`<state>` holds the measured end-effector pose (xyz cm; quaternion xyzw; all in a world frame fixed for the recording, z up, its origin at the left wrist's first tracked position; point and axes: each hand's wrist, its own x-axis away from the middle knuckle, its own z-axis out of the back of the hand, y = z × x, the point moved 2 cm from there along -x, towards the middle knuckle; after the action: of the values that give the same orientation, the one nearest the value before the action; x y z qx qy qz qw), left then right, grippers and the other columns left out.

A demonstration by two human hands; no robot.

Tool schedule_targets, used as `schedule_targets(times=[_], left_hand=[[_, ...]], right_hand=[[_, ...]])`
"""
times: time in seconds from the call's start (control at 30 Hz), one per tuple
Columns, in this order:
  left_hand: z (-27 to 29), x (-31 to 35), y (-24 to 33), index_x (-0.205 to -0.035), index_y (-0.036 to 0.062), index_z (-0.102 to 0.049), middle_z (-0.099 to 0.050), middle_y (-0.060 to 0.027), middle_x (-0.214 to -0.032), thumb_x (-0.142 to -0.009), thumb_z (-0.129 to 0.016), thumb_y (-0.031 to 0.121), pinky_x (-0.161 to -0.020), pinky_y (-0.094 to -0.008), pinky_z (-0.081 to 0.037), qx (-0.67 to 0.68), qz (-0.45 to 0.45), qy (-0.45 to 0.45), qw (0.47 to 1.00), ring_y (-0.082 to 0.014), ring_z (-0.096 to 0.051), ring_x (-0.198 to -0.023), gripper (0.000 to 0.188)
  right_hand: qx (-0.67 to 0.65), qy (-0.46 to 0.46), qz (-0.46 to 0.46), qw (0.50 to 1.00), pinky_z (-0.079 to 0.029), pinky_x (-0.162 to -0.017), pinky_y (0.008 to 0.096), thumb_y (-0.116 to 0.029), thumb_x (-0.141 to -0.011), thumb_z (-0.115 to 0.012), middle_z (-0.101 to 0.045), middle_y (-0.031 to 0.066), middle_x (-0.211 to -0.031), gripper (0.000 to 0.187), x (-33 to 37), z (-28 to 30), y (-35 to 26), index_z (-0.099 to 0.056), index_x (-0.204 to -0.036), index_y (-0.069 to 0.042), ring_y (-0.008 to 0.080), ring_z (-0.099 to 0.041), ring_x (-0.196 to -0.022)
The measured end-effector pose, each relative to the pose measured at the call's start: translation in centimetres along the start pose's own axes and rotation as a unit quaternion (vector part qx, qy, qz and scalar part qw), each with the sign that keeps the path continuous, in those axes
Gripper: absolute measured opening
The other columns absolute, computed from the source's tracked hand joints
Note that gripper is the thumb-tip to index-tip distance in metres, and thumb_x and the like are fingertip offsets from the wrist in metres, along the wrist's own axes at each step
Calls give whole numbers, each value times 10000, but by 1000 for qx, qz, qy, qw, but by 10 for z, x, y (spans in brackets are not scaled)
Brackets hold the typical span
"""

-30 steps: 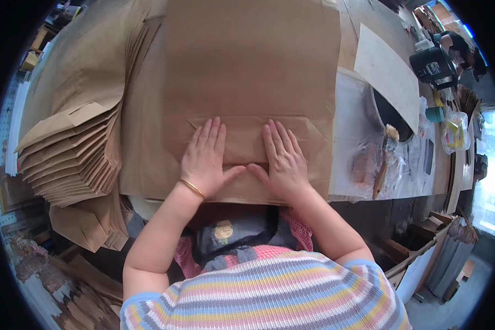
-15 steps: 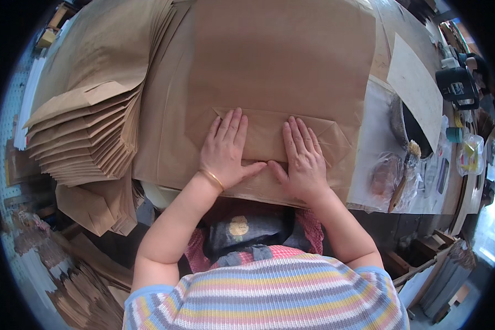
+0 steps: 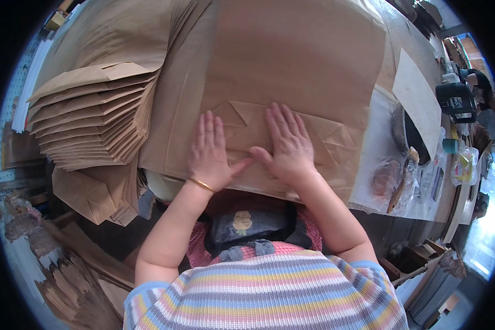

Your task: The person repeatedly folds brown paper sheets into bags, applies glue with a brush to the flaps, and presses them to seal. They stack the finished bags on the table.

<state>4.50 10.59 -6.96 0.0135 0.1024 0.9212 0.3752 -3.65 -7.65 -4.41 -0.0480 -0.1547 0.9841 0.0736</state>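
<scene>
From my remote seat I watched a broad worktop [image 3: 410, 41], its edges bent by the fisheye lens. Layers of brown paper [image 3: 182, 110] covered its middle, the top piece [image 3: 294, 60] lying flat with a folded band of creased triangles near the front edge. To the left, I saw a fanned stack of folded brown paper [image 3: 93, 118], its front ends jutting past the edge. To the right lay a whitish sheet [image 3: 369, 146], crumpled clear plastic [image 3: 385, 175] with a brush [image 3: 396, 192] among it, and a dark container [image 3: 400, 125] partly covered by a pale board [image 3: 418, 96].
</scene>
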Motion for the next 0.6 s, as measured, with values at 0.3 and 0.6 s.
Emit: schedule_targets(times=[0.3,0.6], left_hand=[[23,-36,67,-1425,-58,-333,-308,-255,-1498,-703,-683,361,-1174,-451,-186,27,-230,24,973,-352,-290,-1405,905],[14,-39,116,-1217,-42,-570,-591,-226,-1218,-761,-576,205,-1003,-459,-412,-26,-315,66,946,-335,-565,-1132,518]], right_hand=[[33,-26,-62,997,-135,-1185,439,-554,-881,-534,-283,244,-1518,863,45,22,50,-328,-1425,84,331,-215,-1444],[-250,325,-14,912,-497,-828,345,-8,-792,-587,-645,140,-1007,214,95,155,32,-657,-993,13,269,-613,-902]])
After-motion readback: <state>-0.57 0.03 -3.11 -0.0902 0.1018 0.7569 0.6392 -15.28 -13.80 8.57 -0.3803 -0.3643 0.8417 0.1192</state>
